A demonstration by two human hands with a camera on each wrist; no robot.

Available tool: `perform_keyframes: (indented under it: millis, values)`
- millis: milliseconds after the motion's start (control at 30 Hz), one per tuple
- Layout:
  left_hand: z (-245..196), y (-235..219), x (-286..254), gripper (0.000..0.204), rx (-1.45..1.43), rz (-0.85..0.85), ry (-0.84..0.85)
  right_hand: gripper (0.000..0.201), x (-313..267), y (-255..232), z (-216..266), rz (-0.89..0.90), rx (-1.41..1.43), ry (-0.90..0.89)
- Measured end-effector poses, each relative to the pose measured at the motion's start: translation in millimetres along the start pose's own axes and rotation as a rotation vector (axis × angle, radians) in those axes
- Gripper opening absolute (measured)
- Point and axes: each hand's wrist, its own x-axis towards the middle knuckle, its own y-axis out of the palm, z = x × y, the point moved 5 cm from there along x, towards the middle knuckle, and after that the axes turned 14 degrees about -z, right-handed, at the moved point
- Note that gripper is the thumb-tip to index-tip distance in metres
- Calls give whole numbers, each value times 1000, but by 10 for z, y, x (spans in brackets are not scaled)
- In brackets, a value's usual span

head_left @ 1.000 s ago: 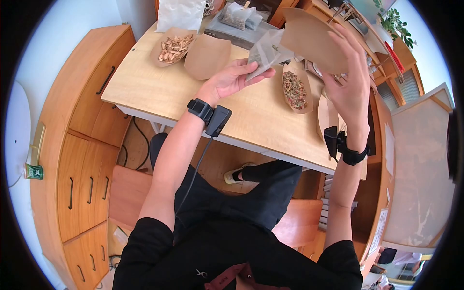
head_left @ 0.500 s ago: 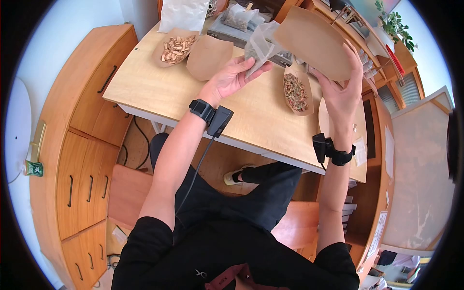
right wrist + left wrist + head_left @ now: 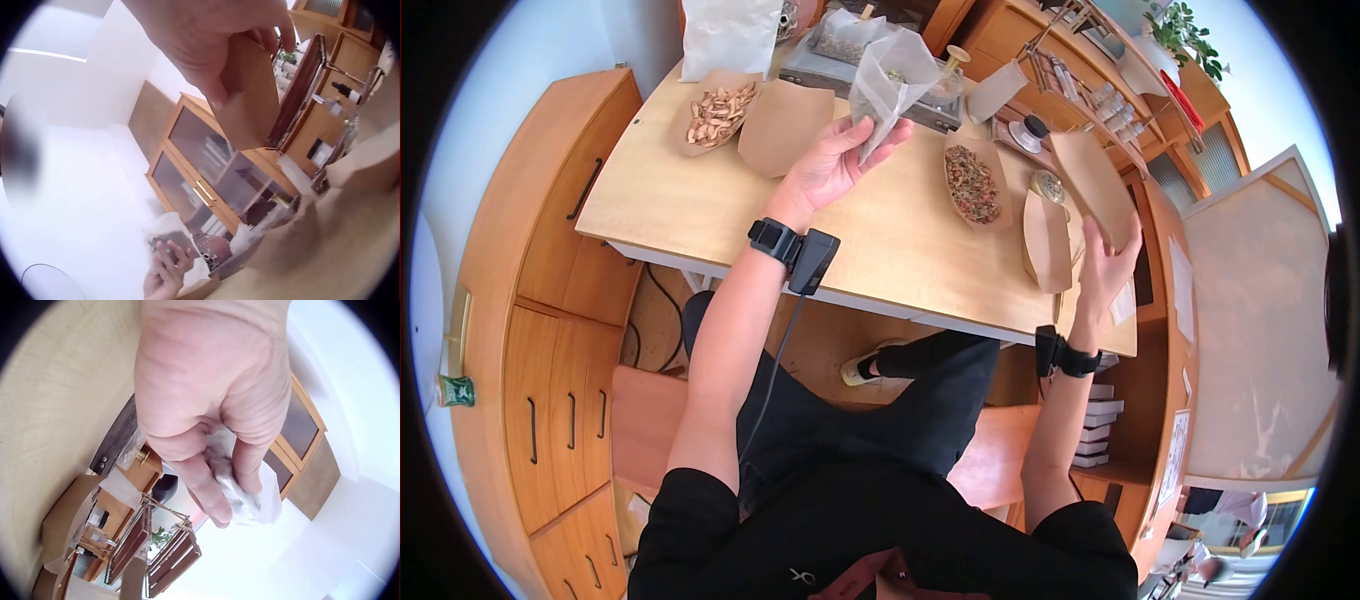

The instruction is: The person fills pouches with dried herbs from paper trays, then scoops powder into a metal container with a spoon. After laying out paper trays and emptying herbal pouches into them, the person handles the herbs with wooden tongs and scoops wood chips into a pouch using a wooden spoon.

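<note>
In the head view my left hand (image 3: 830, 165) pinches a translucent mesh bag (image 3: 888, 85) between thumb and fingers, over the table. Its wide mouth faces up, and a little dark dried material shows inside. My right hand (image 3: 1110, 265) grips the near end of a brown paper tray (image 3: 1092, 180), tilted at the table's right side. The right wrist view shows the thumb on one side of that tray (image 3: 253, 94) and fingers on the other. Between the hands, mixed dried herbs (image 3: 973, 185) fill another paper tray. Close to the right hand lies a paper tray (image 3: 1047, 240) with bare insides.
At the back left, dried pale slices (image 3: 718, 115) sit in a tray beside another paper tray (image 3: 785, 125). A grey box (image 3: 820, 75) with filled bags stands behind. A black-knobbed lid (image 3: 1029, 132) and a small round dish (image 3: 1047, 185) are at the right, below a wooden rack (image 3: 1090, 95).
My right hand has carried its paper tray right and down, away from the bag. The left hand still holds the bag, and the head view has shifted somewhat.
</note>
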Motion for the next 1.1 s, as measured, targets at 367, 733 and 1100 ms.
perform_keyframes:
  millis: [367,733,1100]
  values:
    - [1,-60,39,41,145,-24,62,75,-559,-149,-310,56,-303,-16]
    - [8,15,3,45,207,-46,84,83,-667,-211,-484,84,-505,-139]
    - [32,108,-89,53,290,34,27,78,-642,-154,-268,109,-500,-135]
